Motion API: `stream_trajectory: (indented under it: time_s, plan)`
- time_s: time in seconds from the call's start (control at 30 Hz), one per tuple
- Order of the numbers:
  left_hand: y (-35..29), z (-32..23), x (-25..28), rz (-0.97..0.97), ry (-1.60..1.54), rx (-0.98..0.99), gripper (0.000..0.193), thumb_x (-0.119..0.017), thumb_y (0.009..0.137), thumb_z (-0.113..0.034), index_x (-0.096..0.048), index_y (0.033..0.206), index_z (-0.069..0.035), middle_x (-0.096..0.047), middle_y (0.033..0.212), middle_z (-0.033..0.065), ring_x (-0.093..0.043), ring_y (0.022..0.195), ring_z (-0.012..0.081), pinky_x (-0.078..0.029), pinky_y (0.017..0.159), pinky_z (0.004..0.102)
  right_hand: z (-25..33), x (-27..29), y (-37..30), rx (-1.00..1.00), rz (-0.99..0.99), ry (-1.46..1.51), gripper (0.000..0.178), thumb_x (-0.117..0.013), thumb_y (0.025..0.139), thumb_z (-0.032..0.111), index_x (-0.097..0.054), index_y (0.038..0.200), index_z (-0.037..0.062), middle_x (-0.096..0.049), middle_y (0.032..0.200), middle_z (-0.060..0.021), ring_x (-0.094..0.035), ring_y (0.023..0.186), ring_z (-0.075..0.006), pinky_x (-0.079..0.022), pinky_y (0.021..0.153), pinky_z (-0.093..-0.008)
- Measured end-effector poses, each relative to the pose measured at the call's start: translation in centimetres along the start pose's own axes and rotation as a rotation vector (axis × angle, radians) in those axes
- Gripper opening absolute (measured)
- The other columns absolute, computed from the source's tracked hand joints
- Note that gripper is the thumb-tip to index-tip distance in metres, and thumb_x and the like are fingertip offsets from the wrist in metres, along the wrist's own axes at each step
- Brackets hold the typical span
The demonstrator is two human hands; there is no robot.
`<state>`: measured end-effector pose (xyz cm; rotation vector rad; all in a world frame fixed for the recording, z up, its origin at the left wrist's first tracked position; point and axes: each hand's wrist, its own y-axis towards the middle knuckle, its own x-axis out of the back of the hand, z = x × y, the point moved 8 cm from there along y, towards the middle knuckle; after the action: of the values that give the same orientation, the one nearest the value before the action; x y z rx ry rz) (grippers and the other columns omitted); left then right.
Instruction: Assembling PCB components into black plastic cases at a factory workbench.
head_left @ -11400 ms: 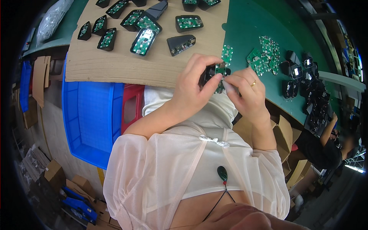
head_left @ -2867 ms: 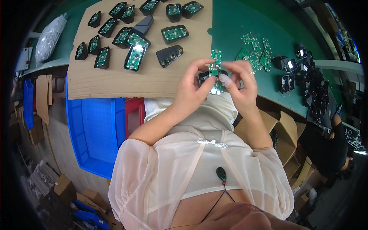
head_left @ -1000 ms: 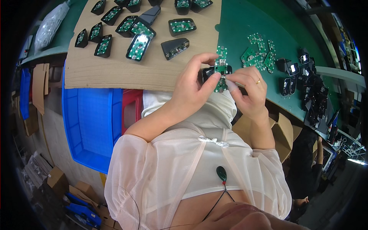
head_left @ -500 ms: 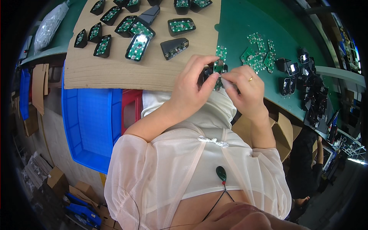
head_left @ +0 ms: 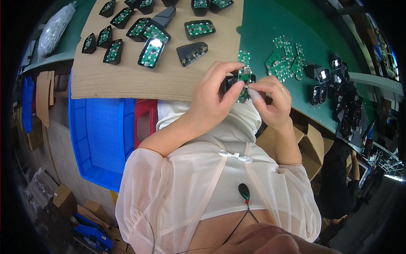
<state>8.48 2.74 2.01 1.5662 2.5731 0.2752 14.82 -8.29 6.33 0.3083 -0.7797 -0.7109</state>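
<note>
Circuit board in hand (head_left: 244, 77), centre: glossy, metal-flecked
Cardboard sheet (head_left: 139, 82), upper left: matt, papery
Blue bin (head_left: 100, 135), left: smooth plastic, slight shine
Blouse (head_left: 146, 190), lower centre: sheer cloth

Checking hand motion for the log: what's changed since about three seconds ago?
Right hand: index finger drawn in toward the thumb, both at the held circuit board. Co-worker at right shifted toward the picture's lower edge. No visible pickup or release. Same: left hand holding that board; layout of board-fitted housings and loose circuit boards.
</note>
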Motion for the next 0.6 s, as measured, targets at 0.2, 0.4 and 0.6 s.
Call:
stream_trajectory:
  time_s: [0.2,0.4,0.6]
  plan:
    - [0.0,-0.1,-0.1,0.000,0.024,-0.021,0.026,-0.057,0.079,-0.006,-0.052,0.105,-0.002,-0.053,0.089,0.0115,-0.055,0.074,0.0222,-0.044,0.062,0.0290,0.3,-0.1,0.0,0.043,-0.016,-0.037,0.020,-0.064,0.065,-0.009,-0.058,0.081,0.0005,-0.057,0.070,-0.0091,-0.056,0.057,-0.0186,-0.044,0.044,-0.0264]
    - [0.1,-1.6,0.2,0.024,0.243,-0.095,0.027,-0.057,0.079,-0.006,-0.053,0.105,-0.003,-0.052,0.088,0.0124,-0.055,0.071,0.0257,-0.045,0.060,0.0309,-0.1,-0.7,-0.1,0.047,0.047,-0.142,0.016,-0.064,0.066,-0.006,-0.058,0.079,0.0012,-0.056,0.069,-0.0105,-0.056,0.059,-0.0219,-0.045,0.049,-0.0281]
    - [-0.1,-2.3,0.6,-0.030,0.305,-0.205,0.026,-0.058,0.079,-0.008,-0.053,0.105,-0.004,-0.052,0.088,0.0119,-0.056,0.067,0.0256,-0.045,0.055,0.0318,-3.9,-1.0,-2.9,-0.433,-0.095,0.392,0.044,-0.065,0.076,0.005,-0.046,0.116,0.0029,-0.056,0.077,-0.0082,-0.055,0.061,-0.0132,-0.043,0.049,-0.0228]
